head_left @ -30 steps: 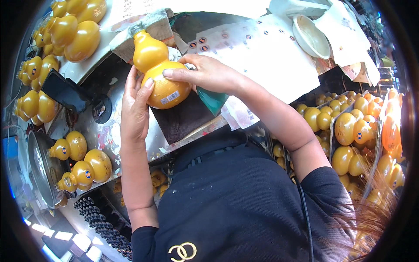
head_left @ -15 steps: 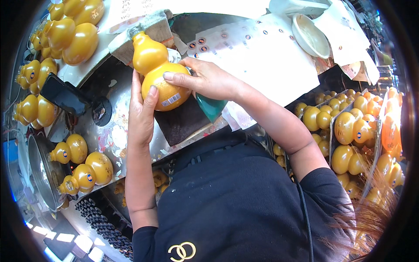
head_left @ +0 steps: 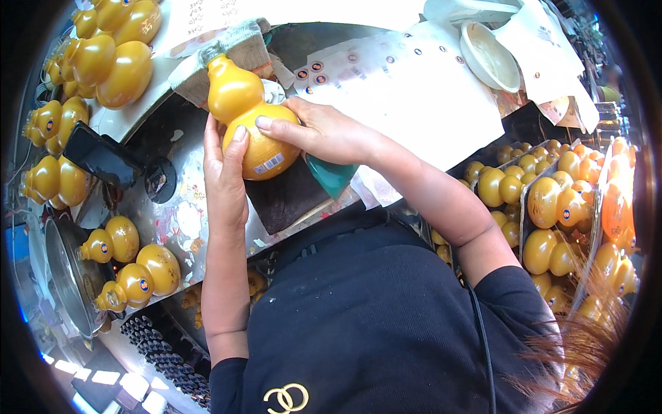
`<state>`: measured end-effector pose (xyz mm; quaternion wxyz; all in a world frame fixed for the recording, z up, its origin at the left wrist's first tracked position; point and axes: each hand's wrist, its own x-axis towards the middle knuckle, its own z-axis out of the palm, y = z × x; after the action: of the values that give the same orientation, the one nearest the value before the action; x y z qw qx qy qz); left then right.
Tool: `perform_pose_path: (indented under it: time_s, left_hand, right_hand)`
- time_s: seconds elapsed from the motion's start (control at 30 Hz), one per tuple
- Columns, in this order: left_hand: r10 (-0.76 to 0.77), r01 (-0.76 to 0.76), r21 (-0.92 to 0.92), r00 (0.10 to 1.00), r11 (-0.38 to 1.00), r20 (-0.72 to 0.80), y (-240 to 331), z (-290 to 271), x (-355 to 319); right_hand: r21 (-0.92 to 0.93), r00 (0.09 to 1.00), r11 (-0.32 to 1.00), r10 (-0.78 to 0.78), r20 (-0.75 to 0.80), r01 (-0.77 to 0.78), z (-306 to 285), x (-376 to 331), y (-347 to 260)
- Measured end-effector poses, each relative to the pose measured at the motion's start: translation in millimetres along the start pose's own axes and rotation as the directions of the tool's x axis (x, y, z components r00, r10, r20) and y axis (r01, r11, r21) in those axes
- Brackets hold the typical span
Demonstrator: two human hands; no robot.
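Note:
Both my hands hold one glossy yellow gourd-shaped bottle (head_left: 247, 124) above a dark mat on the metal worktop. My left hand (head_left: 222, 172) cups its lower left side, thumb up on the belly. My right hand (head_left: 321, 131) wraps over the right side, thumb across the front. A small white barcode sticker shows low on the belly. The bottle's narrow neck points up and left toward a folded cloth (head_left: 234, 48). A teal scraper-like piece (head_left: 331, 176) sticks out under my right palm.
Several finished yellow gourds lie at the upper left (head_left: 114, 65), lower left (head_left: 134, 272) and in trays at the right (head_left: 552, 207). A white sheet of round stickers (head_left: 414, 96), a white bowl (head_left: 489, 58), a black phone (head_left: 100, 155) and a metal pot (head_left: 65, 276) surround the mat.
The gourd has been turned and shifted slightly in my hands, bringing its barcode sticker to the lower front. My left thumb has slid up onto the belly.

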<state>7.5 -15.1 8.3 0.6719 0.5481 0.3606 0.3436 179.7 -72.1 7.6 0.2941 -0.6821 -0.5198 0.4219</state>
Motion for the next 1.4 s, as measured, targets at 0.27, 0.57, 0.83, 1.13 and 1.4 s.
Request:
perform_pose_path:
  time_s: [0.27,0.57,0.83,1.13,1.4]
  left_hand:
    - [0.052,-0.052,-0.005,0.998,0.999,-0.020,-11,-3,-9]
    - [-0.416,0.334,-0.753,0.905,0.567,0.088,16,-23,3]
    - [0.055,-0.052,0.031,0.992,0.998,-0.111,-8,8,-2]
    - [0.062,-0.065,-0.034,0.994,0.997,-0.094,-10,6,-1]
    - [0.043,-0.045,-0.018,0.993,0.999,-0.113,-16,-8,1]
  right_hand:
    - [0.169,0.990,0.982,-0.065,-0.128,0.086,11,-15,3]
    - [0.315,0.999,0.948,-0.032,-0.016,0.036,4,-18,2]
    - [0.037,0.999,0.999,-0.006,-0.033,0.007,4,-2,3]
    - [0.128,1.000,0.992,-0.005,-0.022,0.008,4,-2,5]
    - [0.582,0.991,0.807,0.134,-0.023,-0.096,0,-10,-2]
